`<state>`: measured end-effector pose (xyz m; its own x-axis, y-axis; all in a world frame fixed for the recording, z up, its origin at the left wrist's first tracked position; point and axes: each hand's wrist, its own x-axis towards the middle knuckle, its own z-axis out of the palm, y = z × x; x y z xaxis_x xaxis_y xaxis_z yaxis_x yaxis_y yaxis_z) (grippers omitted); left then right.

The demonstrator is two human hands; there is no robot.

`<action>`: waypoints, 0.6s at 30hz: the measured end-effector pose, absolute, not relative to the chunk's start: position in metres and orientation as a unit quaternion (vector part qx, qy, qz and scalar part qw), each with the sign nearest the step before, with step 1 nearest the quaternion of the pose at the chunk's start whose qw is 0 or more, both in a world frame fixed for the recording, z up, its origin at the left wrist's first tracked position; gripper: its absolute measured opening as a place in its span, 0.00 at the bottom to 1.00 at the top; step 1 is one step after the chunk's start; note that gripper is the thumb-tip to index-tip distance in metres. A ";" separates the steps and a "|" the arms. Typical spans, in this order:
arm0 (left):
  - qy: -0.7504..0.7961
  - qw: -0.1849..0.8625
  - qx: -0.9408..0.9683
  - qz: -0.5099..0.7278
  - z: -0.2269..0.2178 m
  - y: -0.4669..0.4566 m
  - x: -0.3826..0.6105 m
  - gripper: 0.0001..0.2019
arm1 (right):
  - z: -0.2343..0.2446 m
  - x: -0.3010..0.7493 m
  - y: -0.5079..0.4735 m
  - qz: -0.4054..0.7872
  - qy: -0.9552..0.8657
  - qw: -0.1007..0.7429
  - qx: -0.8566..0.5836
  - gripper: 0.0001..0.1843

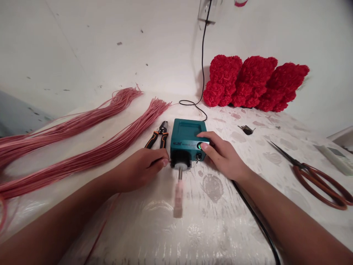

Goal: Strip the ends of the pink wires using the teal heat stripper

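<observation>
- Machine (185,137), a small teal box with a lit green button, is sitting on the bench (226,224) in front of the person, between the two hands.
- Left hand (139,171) is curling loosely beside the front of the machine, its fingertips (164,162) close to a black round collar (180,160); cannot tell if it is gripping anything.
- Right hand (223,155) is lying open over the machine's top corner, with its fingers (204,146) resting right beside the green button (199,146).
- Metal shaft (180,173) is sticking out of the collar toward the person, and a pink piece (178,200) is showing at its end, too blurred to identify.
- Pliers (160,135) with orange and black handles are lying just behind the left hand, beside the machine.
- Two bundles of pink cord (91,154) are stretching across the bench on the left, well apart from the machine's shaft.
- Scissors (314,180) with dark red handles are lying on the right.
- Three red flower-covered bears (255,81) are leaning against the wall (275,29) behind the bench.
- Black cable (202,62) is running down the wall and looping behind the machine.
</observation>
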<state>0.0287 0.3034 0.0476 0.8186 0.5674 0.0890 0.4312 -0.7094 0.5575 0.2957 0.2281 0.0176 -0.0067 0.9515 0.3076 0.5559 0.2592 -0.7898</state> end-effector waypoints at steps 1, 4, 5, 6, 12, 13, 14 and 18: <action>0.271 0.275 0.913 0.130 0.048 0.304 0.029 0.13 | 0.018 0.296 0.228 0.230 -0.671 0.425 -0.562 0.18; 0.267 0.291 0.909 0.135 0.049 0.303 0.030 0.14 | 0.019 0.295 0.228 0.222 -0.673 0.424 -0.563 0.17; 0.268 0.291 0.908 0.136 0.050 0.303 0.030 0.14 | 0.019 0.295 0.228 0.221 -0.674 0.423 -0.564 0.17; 0.269 0.292 0.908 0.137 0.051 0.303 0.031 0.14 | 0.019 0.295 0.228 0.221 -0.674 0.423 -0.564 0.18; 0.271 0.301 0.903 0.140 0.051 0.301 0.032 0.16 | 0.019 0.294 0.228 0.217 -0.674 0.418 -0.568 0.17; 0.271 0.303 0.902 0.142 0.051 0.301 0.031 0.16 | 0.019 0.294 0.228 0.218 -0.674 0.418 -0.569 0.17; 0.271 0.306 0.901 0.144 0.051 0.302 0.031 0.16 | 0.018 0.294 0.228 0.218 -0.674 0.418 -0.569 0.17; 0.268 0.315 0.897 0.156 0.050 0.304 0.029 0.16 | 0.016 0.295 0.228 0.224 -0.669 0.422 -0.569 0.18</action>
